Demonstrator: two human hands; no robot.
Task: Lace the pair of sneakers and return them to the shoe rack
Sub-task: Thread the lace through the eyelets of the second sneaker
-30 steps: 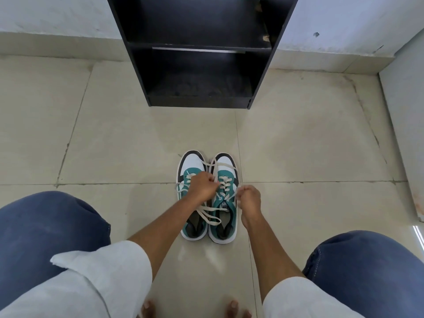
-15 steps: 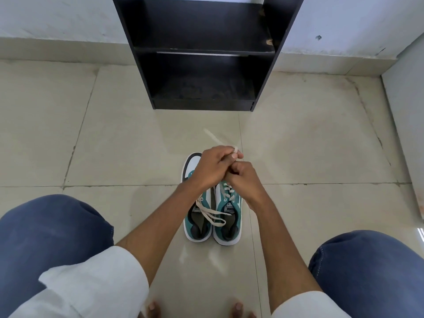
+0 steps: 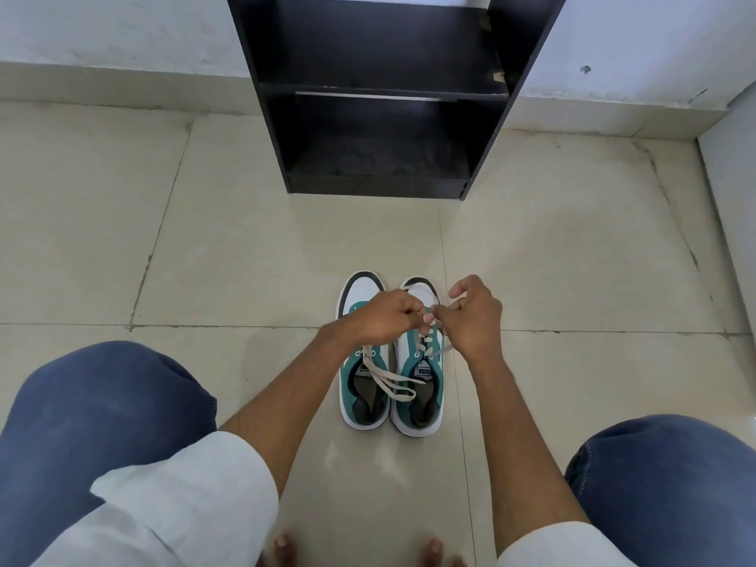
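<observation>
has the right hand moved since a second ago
Yes. The right hand went from beside the right sneaker's heel opening toward its toe, nearer the shoe rack, where it now pinches the lace.

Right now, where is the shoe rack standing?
In the head view the black shoe rack stands top centre, against the wall, on the tiled floor straight beyond the toes of the pair of sneakers.

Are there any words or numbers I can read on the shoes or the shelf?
"PUMA", upside down from here, on the tongue label of the right sneaker.
The left sneaker has a matching tongue label, partly under a lace and too blurred to read.
The shoe rack shows no writing.
</observation>
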